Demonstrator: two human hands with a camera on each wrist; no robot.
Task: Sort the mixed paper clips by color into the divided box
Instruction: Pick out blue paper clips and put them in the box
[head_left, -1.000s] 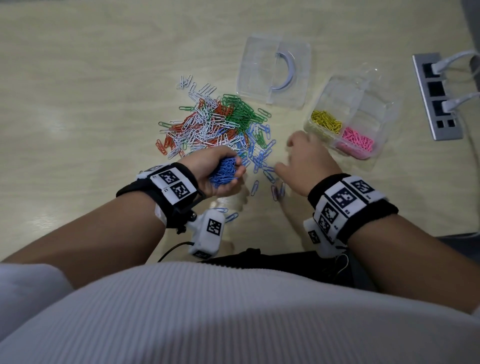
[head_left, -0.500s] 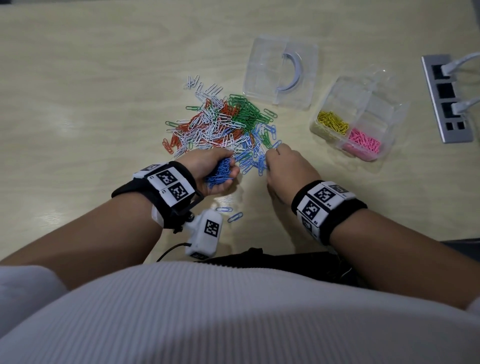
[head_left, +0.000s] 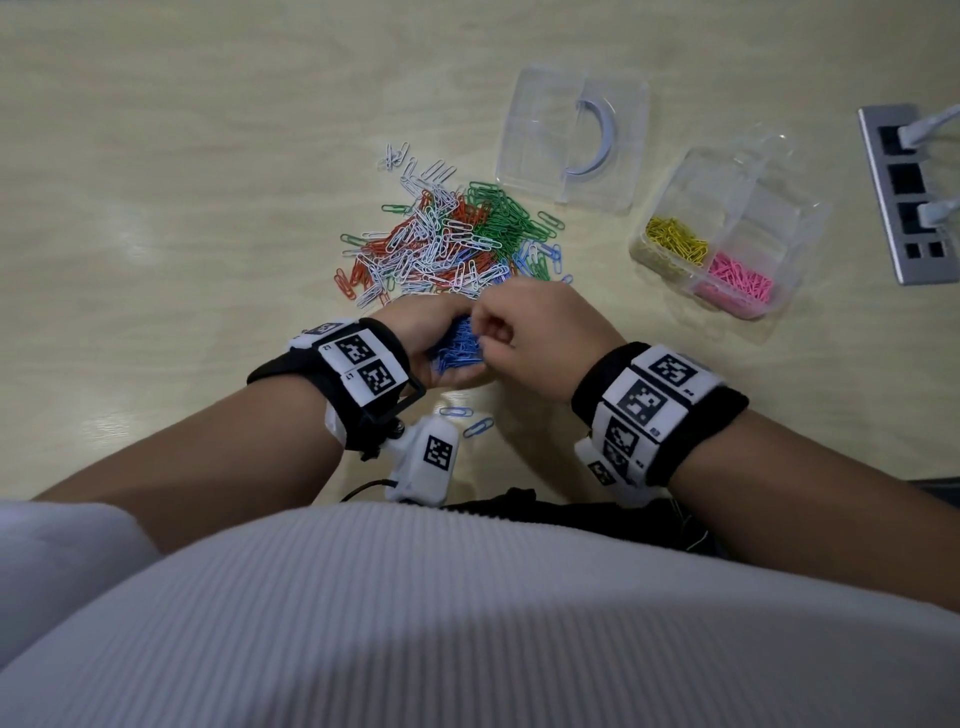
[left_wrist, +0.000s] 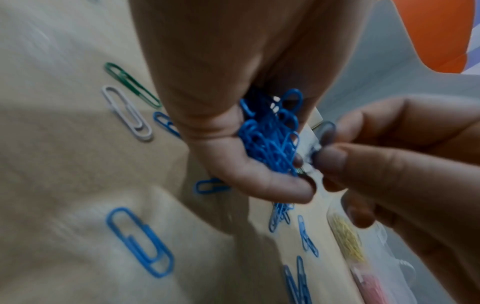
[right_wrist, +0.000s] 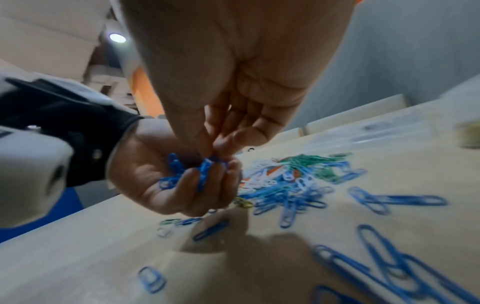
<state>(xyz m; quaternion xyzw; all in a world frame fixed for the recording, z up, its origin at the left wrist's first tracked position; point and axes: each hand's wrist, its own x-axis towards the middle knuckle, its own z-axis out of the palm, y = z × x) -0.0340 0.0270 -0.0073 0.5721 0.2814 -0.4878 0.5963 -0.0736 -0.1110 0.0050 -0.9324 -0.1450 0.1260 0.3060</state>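
Note:
My left hand (head_left: 434, 332) is cupped just above the table and grips a bunch of blue paper clips (head_left: 460, 349), seen close up as the same blue clips (left_wrist: 270, 139). My right hand (head_left: 485, 332) is pressed against it, thumb and fingers pinching a blue clip (left_wrist: 327, 130) over the left palm. In the right wrist view those fingertips (right_wrist: 207, 144) meet above the held blue clips (right_wrist: 187, 174). The mixed pile (head_left: 452, 244) of white, red, green and blue clips lies just beyond both hands. The clear divided box (head_left: 779, 171) sits at the right, holding yellow clips (head_left: 675, 241) and pink clips (head_left: 737, 275).
The box's clear lid (head_left: 571, 140) lies beyond the pile. A grey power strip (head_left: 909, 192) with white plugs sits at the far right. Two loose blue clips (head_left: 467, 421) lie near the table's front edge, under my wrists.
My right hand has left the blue clips on the table by the pile and come left to my left palm. My left hand has held its bunch almost still.

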